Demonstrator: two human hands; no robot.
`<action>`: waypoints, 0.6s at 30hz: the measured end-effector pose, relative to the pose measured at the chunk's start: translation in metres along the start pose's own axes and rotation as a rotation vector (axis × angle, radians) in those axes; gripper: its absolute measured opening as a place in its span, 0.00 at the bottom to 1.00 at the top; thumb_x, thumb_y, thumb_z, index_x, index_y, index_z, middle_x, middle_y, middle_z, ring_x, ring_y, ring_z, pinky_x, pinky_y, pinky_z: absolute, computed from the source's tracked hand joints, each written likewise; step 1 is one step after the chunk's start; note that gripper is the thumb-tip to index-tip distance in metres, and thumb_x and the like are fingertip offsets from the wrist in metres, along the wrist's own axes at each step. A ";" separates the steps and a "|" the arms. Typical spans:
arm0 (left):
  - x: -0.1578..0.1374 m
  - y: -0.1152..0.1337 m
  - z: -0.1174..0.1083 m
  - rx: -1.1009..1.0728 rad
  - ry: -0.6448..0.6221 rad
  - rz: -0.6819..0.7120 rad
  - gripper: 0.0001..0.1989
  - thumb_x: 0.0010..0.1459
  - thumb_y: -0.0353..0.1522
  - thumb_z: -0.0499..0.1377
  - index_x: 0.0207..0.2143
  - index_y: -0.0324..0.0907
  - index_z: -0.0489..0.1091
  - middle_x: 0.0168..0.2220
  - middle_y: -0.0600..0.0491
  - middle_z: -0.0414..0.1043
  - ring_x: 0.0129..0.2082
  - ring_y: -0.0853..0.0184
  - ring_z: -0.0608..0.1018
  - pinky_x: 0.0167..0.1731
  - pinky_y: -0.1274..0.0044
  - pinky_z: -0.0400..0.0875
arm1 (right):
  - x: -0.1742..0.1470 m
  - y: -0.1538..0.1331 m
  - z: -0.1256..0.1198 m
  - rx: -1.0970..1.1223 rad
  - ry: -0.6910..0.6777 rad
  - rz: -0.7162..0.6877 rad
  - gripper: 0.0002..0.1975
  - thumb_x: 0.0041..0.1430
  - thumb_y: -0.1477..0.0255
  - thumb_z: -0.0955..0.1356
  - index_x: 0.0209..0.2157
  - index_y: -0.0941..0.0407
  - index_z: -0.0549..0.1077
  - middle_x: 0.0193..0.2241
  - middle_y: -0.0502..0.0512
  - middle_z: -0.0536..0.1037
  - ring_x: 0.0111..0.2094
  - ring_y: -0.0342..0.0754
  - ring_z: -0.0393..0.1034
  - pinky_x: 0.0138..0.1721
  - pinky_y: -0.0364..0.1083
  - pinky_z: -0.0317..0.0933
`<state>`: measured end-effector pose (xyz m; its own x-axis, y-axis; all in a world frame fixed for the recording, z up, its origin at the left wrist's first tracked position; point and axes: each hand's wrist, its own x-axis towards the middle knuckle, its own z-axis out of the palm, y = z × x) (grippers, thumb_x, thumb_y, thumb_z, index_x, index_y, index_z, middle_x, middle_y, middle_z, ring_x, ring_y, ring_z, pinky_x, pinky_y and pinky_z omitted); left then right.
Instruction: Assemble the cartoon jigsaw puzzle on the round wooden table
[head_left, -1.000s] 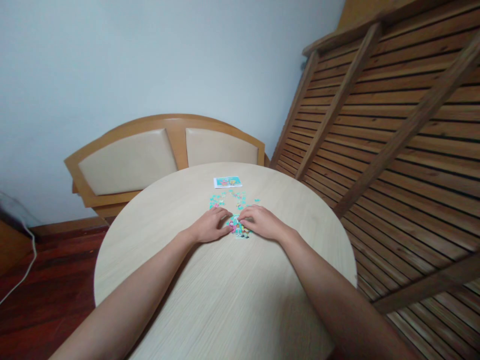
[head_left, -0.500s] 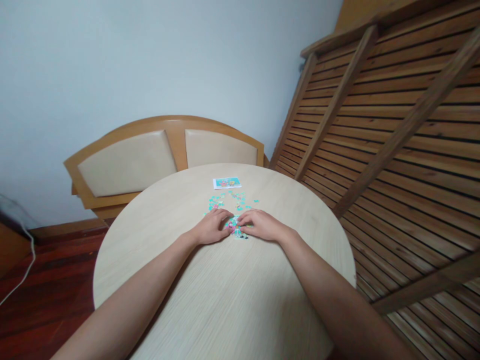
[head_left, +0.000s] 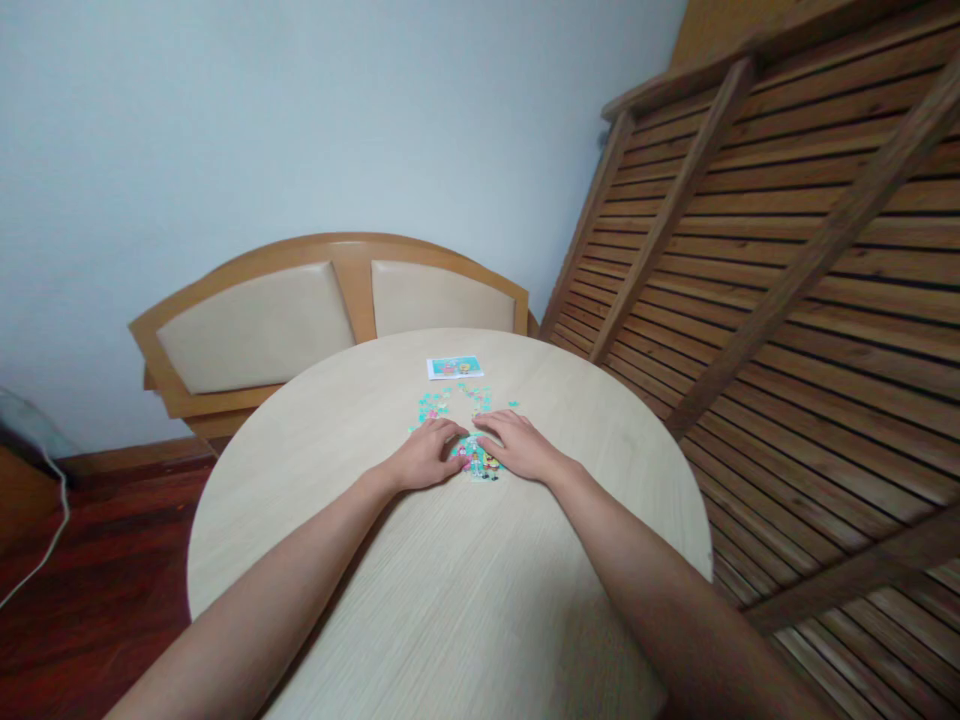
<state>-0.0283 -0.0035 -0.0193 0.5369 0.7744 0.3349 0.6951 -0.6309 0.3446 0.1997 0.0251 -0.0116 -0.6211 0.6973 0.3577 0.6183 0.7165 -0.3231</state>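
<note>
A partly joined jigsaw puzzle (head_left: 475, 464) with cartoon figures lies flat on the round table, between my two hands. My left hand (head_left: 427, 455) rests at its left side, fingers curved and thumb apart, with no piece visible in its grasp. Over the puzzle's upper right side is my right hand (head_left: 519, 446), its fingers stretched forward and apart from the thumb. Its fingertips are close to loose puzzle pieces (head_left: 435, 403), mostly teal, scattered just beyond the puzzle. Part of the puzzle is hidden under the hands.
A printed picture card (head_left: 455, 367) lies past the loose pieces. One stray piece (head_left: 514, 404) sits to the right. Behind the pale round table (head_left: 337, 400) stands a padded headboard (head_left: 255, 325); a slatted wooden frame (head_left: 735, 300) leans on the right.
My right hand has shifted up and away from the puzzle's middle, fingers reaching farther forward, uncovering a yellow figure on the puzzle. My left hand has stayed nearly still.
</note>
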 end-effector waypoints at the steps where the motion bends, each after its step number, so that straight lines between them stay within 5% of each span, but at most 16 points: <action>1: 0.000 0.000 0.000 0.005 -0.001 0.002 0.19 0.61 0.39 0.59 0.51 0.38 0.69 0.51 0.42 0.73 0.52 0.55 0.73 0.56 0.63 0.65 | 0.001 0.000 0.001 -0.017 -0.006 0.017 0.19 0.68 0.64 0.64 0.57 0.55 0.72 0.56 0.60 0.74 0.58 0.54 0.66 0.59 0.54 0.56; 10: -0.002 -0.002 0.000 0.029 0.001 0.031 0.19 0.64 0.41 0.58 0.51 0.39 0.69 0.50 0.42 0.73 0.51 0.56 0.74 0.56 0.64 0.65 | -0.001 0.006 -0.008 -0.177 0.001 0.216 0.18 0.69 0.60 0.62 0.50 0.54 0.76 0.51 0.60 0.78 0.54 0.54 0.66 0.56 0.53 0.57; 18: -0.003 0.000 -0.001 0.050 0.001 0.056 0.19 0.65 0.42 0.56 0.51 0.38 0.69 0.50 0.41 0.72 0.51 0.56 0.74 0.56 0.64 0.65 | 0.006 0.009 0.010 -0.094 -0.096 0.171 0.26 0.72 0.56 0.54 0.63 0.50 0.65 0.65 0.53 0.64 0.66 0.58 0.53 0.64 0.60 0.48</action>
<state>-0.0301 -0.0058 -0.0197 0.5750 0.7377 0.3537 0.6870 -0.6702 0.2809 0.1968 0.0360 -0.0208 -0.5433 0.8107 0.2182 0.7580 0.5854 -0.2876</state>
